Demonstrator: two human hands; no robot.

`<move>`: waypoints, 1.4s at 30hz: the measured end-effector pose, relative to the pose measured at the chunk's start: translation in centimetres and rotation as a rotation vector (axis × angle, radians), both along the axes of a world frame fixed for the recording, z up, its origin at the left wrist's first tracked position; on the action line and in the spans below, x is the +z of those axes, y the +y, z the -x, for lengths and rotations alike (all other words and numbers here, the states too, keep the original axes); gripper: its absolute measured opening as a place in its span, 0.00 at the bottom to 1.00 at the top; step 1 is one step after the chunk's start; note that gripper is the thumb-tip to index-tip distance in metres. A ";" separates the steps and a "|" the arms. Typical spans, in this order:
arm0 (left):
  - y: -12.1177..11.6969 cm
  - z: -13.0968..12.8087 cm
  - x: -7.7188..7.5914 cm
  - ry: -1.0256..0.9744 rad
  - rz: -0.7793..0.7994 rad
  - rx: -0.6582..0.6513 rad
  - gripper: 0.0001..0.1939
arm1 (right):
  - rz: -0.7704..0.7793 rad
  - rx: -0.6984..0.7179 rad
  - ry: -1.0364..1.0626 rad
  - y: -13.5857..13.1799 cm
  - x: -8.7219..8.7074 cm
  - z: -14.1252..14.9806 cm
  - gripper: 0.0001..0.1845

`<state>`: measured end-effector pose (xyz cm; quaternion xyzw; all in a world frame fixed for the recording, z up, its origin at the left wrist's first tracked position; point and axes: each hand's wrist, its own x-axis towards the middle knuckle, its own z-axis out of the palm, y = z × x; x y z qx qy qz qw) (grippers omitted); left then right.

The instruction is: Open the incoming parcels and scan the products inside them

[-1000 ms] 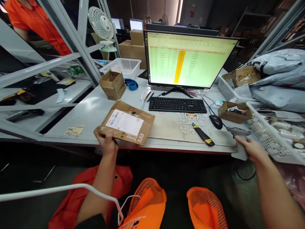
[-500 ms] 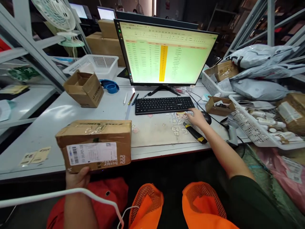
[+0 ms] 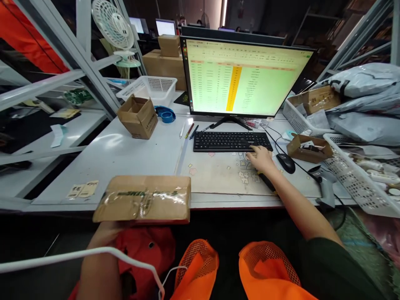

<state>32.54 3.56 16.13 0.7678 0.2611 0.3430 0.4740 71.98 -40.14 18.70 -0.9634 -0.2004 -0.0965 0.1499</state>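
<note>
My left hand (image 3: 104, 234) grips a taped brown cardboard parcel (image 3: 143, 198) from below, holding it in front of the desk's near edge with its top face up. My right hand (image 3: 260, 158) rests on the desk mat just below the black keyboard (image 3: 231, 141), fingers curled over the black and yellow utility knife, whose end (image 3: 269, 185) shows under my wrist. A black mouse (image 3: 285, 163) lies just right of that hand. A handheld barcode scanner (image 3: 323, 184) sits further right near the desk edge.
A monitor (image 3: 245, 77) with a green spreadsheet stands behind the keyboard. An open small carton (image 3: 138, 116), blue tape roll (image 3: 165, 114), pens (image 3: 189, 130) and white basket (image 3: 151, 88) lie at left. White baskets (image 3: 353, 179) and grey mail bags (image 3: 365, 100) crowd the right.
The parcel came off the desk into my left hand and has turned from label-facing to top-up. My right hand left the scanner and moved to the knife below the keyboard.
</note>
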 end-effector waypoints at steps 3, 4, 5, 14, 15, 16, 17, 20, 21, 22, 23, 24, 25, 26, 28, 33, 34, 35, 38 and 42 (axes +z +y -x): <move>-1.5 -3.2 1.7 0.022 0.189 -0.097 0.39 | -0.023 -0.042 -0.061 -5.0 -2.4 4.0 0.30; -2.1 -4.7 2.1 0.024 0.188 -0.115 0.39 | -0.007 -0.079 -0.055 -6.7 -3.5 5.1 0.32; -2.6 -6.2 2.4 0.027 0.178 -0.156 0.40 | 0.012 -0.113 -0.031 -8.2 -4.4 6.0 0.34; -6.8 -13.9 4.6 0.088 -0.065 -0.609 0.53 | -0.087 0.035 -0.161 -9.8 -8.1 8.5 0.27; -8.1 -13.5 4.9 -0.033 -0.193 -0.514 0.53 | -0.122 0.044 -0.165 -9.7 -7.9 8.7 0.27; -9.8 -13.0 5.3 -0.155 -0.342 -0.409 0.51 | -0.175 0.052 -0.171 -9.6 -7.6 9.0 0.26; -11.8 -12.5 5.7 -0.257 -0.506 -0.324 0.47 | -0.244 0.067 -0.182 -9.5 -7.2 9.5 0.25; -19.0 -11.8 7.0 -0.280 -0.920 -0.282 0.40 | -0.460 0.223 -0.236 -8.9 -5.3 11.8 0.24; -21.2 -11.9 7.3 -0.200 -0.989 -0.296 0.40 | -0.516 0.308 -0.257 -8.6 -4.5 12.8 0.23; -23.0 -12.1 7.4 -0.128 -1.031 -0.289 0.40 | -0.559 0.398 -0.274 -8.2 -3.7 13.9 0.23; -24.4 -12.4 7.5 -0.074 -1.053 -0.262 0.38 | -0.589 0.484 -0.286 -7.8 -2.9 15.0 0.23; -25.2 -12.7 7.4 -0.044 -1.064 -0.227 0.36 | -0.610 0.558 -0.295 -7.3 -2.2 15.9 0.23; -25.5 -12.9 7.3 -0.040 -1.073 -0.203 0.34 | -0.623 0.620 -0.301 -6.9 -1.7 16.8 0.23; -25.5 -13.1 7.2 -0.046 -1.078 -0.198 0.31 | -0.625 0.671 -0.301 -6.4 -1.3 17.4 0.23; -24.6 -13.0 7.1 -0.059 -1.077 -0.228 0.29 | -0.606 0.737 -0.299 -5.5 -0.8 17.9 0.23; -22.7 -12.2 7.6 -0.065 -1.067 -0.318 0.30 | -0.527 0.780 -0.279 -4.0 -0.6 16.6 0.23; -22.6 -12.1 7.7 -0.056 -1.064 -0.326 0.30 | -0.514 0.783 -0.276 -3.9 -0.5 16.3 0.23; -22.6 -12.0 7.8 -0.045 -1.060 -0.331 0.29 | -0.505 0.784 -0.278 -3.9 -0.5 16.1 0.23; -22.7 -12.0 7.9 -0.035 -1.059 -0.336 0.28 | -0.493 0.785 -0.296 -3.6 -0.2 16.1 0.23; -22.9 -11.9 7.6 -0.058 -1.065 -0.318 0.25 | -0.453 0.771 -0.256 -3.7 -0.7 14.2 0.25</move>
